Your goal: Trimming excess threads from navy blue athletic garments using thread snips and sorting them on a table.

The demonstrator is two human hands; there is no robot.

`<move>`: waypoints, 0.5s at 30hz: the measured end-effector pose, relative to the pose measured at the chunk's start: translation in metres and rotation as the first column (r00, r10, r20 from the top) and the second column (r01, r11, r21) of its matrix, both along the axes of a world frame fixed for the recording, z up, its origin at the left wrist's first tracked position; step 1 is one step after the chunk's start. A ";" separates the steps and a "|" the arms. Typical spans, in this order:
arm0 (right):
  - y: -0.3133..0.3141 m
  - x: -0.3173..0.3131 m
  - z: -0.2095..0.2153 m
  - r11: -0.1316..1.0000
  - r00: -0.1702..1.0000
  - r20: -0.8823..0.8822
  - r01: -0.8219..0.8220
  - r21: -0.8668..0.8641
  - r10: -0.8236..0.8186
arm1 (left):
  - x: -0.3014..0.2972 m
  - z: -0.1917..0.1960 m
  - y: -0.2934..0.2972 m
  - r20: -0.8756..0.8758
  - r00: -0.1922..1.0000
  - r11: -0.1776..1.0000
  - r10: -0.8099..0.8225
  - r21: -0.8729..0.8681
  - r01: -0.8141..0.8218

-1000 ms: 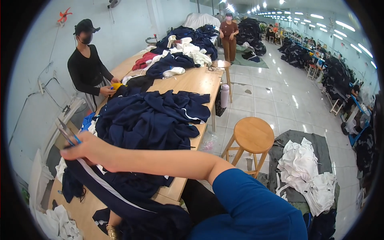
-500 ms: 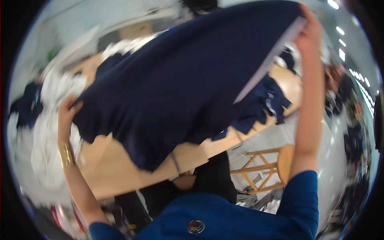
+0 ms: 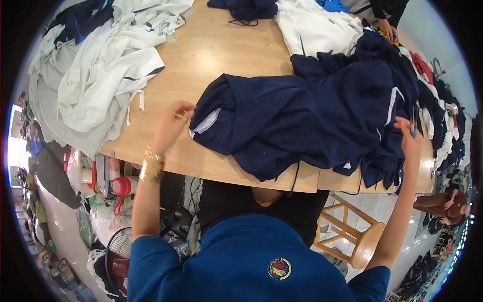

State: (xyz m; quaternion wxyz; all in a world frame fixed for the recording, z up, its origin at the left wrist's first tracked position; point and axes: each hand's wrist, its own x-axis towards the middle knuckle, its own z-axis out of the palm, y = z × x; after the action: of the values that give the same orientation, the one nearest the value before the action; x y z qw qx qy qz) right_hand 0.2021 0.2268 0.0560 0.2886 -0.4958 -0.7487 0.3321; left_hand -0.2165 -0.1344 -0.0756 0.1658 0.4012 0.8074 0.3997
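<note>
A navy garment (image 3: 312,116) with a white-lined opening at its left end and white trim at its right lies spread across the wooden table. At its left edge is my left hand (image 3: 173,121), a gold cuff on the wrist, its fingertips pinched together on the fabric's edge. My right hand (image 3: 408,137) is over the garment's right end, beside the white trim. Small thread snips (image 3: 413,126) with a blue part sit in its fingers, blades pointing away from me. Dark drawstrings hang from the garment over the table's near edge.
White garments (image 3: 113,75) are heaped on the table (image 3: 201,50) at left. A folded white garment (image 3: 319,30) and more navy cloth (image 3: 246,9) lie at the far side. Another person's hand (image 3: 387,30) is at far right. A wooden stool (image 3: 365,244) stands below right.
The navy garment, held up and stretched between both hands before, has come down onto the table. Both hands have lowered, and the view has tilted down. Snips now show at the right hand.
</note>
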 end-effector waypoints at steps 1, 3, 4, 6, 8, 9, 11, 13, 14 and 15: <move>-0.024 -0.008 0.004 0.999 0.999 0.050 -0.020 -0.034 0.021 | 0.013 -0.004 -0.005 0.098 0.995 0.998 0.035 0.049 -0.040; -0.057 -0.021 0.006 0.994 0.996 0.035 -0.083 -0.075 0.086 | 0.036 -0.010 -0.007 0.196 0.978 0.992 0.069 0.091 -0.088; -0.062 -0.021 -0.001 0.988 0.992 -0.008 -0.123 -0.094 0.123 | 0.047 -0.013 -0.003 0.258 0.962 0.980 0.090 0.149 -0.132; -0.074 -0.023 -0.013 0.972 0.981 -0.066 -0.191 -0.138 0.184 | 0.074 -0.021 0.008 0.304 0.951 0.964 0.062 0.228 -0.135; -0.093 -0.035 -0.017 0.954 0.980 -0.022 -0.197 -0.225 0.198 | 0.102 -0.023 0.015 0.287 0.958 0.964 0.029 0.244 -0.102; -0.098 -0.037 -0.024 0.950 0.979 0.001 -0.195 -0.244 0.202 | 0.113 -0.021 0.018 0.140 0.990 0.988 0.004 0.155 -0.026; -0.115 -0.047 -0.033 0.923 0.970 -0.028 -0.239 -0.301 0.242 | 0.130 -0.018 0.024 0.043 0.999 0.999 -0.021 0.028 0.020; -0.136 -0.059 -0.043 0.876 0.958 -0.010 -0.266 -0.403 0.287 | 0.142 -0.021 0.031 0.101 0.995 0.997 -0.002 0.077 -0.006; -0.146 -0.069 -0.049 0.860 0.951 -0.016 -0.288 -0.422 0.310 | 0.148 -0.020 0.034 0.066 0.997 0.991 -0.030 0.131 0.021; -0.156 -0.076 -0.057 0.849 0.947 -0.015 -0.296 -0.437 0.322 | 0.155 -0.016 0.041 0.035 0.997 0.980 -0.068 0.190 0.060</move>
State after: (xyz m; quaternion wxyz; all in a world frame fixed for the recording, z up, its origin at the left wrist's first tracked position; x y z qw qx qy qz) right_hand 0.1257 0.0708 -0.0006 0.0918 -0.4300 -0.7340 0.5176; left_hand -0.0613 -0.0933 -0.0919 0.1566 0.4326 0.7487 0.4772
